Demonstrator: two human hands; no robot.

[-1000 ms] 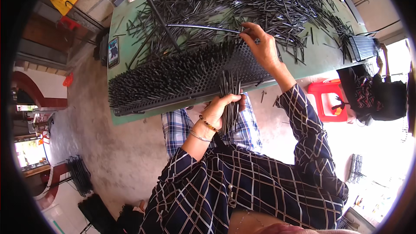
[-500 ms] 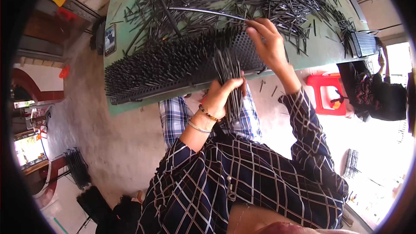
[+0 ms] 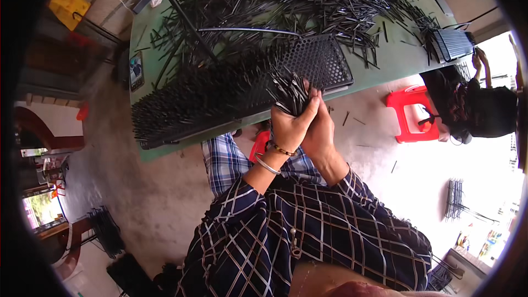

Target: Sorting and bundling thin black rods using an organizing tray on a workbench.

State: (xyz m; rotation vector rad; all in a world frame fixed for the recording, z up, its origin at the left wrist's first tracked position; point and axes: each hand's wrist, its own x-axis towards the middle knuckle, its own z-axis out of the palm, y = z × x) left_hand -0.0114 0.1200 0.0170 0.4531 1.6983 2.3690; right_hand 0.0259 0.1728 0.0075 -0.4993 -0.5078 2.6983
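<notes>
Head view: your right hand (image 3: 322,135) has come back from the far right end of the perforated black tray (image 3: 319,60), where half a second ago its fingers were at the end of a thin bar (image 3: 247,29). Now it is pressed close against your left hand (image 3: 289,129), and the two together clasp one bundle of thin black rods (image 3: 290,92), which your left hand gripped alone before. The bundle is tilted, its upper tips fanned out, in front of the tray's near long side; you cannot tell from here whether it touches the tray.

Counting up: you have two hands on one bundle. One tray lies along the near edge of one green table (image 3: 385,80), its left part crowded with upright rods, its right end bare holes. Beyond it spreads one heap of loose rods (image 3: 352,0), too many to count. One dark pole (image 3: 179,11) slants over the table, one phone (image 3: 136,70) lies at its left edge, and one red stool (image 3: 412,113) stands to the right. Your left wrist wears one beaded bracelet (image 3: 284,150) and one silver bangle (image 3: 267,165).
</notes>
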